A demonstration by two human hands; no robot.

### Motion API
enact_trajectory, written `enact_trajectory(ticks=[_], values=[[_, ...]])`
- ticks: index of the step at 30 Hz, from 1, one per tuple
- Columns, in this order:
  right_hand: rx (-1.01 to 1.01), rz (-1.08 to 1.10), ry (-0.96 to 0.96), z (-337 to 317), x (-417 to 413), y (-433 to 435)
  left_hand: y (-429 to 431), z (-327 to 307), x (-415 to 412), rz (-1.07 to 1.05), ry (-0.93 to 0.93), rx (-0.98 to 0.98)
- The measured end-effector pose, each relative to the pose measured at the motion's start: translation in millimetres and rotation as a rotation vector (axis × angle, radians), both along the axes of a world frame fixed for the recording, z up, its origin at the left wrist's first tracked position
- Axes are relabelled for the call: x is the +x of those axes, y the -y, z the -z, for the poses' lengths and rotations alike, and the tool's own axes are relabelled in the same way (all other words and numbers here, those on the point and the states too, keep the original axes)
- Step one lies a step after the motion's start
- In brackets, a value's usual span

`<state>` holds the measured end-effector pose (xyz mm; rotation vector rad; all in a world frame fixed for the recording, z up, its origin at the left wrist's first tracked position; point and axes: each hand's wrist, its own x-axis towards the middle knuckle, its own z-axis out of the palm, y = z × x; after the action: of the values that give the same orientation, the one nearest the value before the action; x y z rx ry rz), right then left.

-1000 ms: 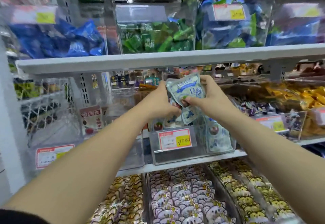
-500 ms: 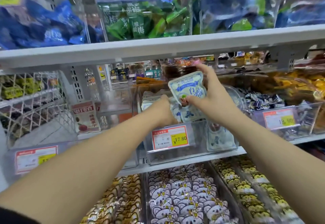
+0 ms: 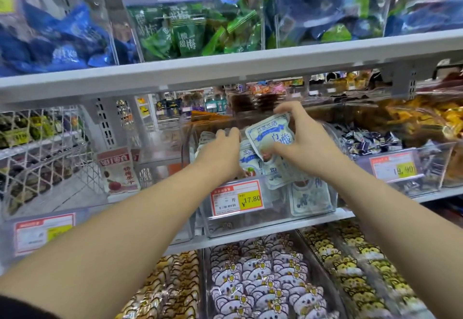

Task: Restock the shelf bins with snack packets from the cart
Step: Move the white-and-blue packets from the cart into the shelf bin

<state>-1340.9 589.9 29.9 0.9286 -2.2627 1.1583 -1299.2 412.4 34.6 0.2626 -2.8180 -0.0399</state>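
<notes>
A clear plastic bin (image 3: pixel 253 221) with a red and yellow 17.80 price tag (image 3: pixel 236 198) stands on the middle shelf. Pale blue and white snack packets (image 3: pixel 309 199) fill it. My right hand (image 3: pixel 299 144) pinches one such packet (image 3: pixel 269 134) upright over the bin, thumb on its front and fingers curled over its top edge. My left hand (image 3: pixel 220 151) reaches into the bin's left side, its fingers lying over the stacked packets (image 3: pixel 204 138) there. The cart is out of sight.
The white upper shelf (image 3: pixel 225 68) hangs close above my hands, carrying bins of green (image 3: pixel 190 33) and blue packets. A bin of dark wrapped sweets (image 3: pixel 370 143) sits right of mine, a wire basket (image 3: pixel 45 158) to the left. Cartoon-face packets (image 3: pixel 260 281) fill the lower bins.
Both hands have moved deeper into the bin. My left hand let go of the held packet and now lies on the stack at the left. The view has closed in.
</notes>
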Motion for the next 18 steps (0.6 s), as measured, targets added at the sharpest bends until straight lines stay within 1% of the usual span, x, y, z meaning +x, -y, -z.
enact_trajectory(ticks=[4, 6, 9, 15, 18], values=[[0.038, -0.036, 0.028, -3.7, -3.6, 0.8, 6.8, -13.1, 4.7, 0.061, 0.030, 0.107], [0.080, -0.083, 0.045, -6.4, -4.9, 1.5, 7.0, -17.5, 5.3, 0.085, 0.024, 0.080], [0.199, -0.118, 0.034, -8.5, -5.1, 6.0, 9.7, -21.1, 5.6, 0.083, -0.015, 0.030], [0.319, -0.057, -0.056, -11.1, -12.7, 13.3, 8.5, -22.5, 9.8, 0.073, -0.021, -0.070], [0.345, -0.027, -0.101, -13.0, -11.8, 18.8, 9.4, -22.5, 10.8, 0.072, -0.059, -0.057]])
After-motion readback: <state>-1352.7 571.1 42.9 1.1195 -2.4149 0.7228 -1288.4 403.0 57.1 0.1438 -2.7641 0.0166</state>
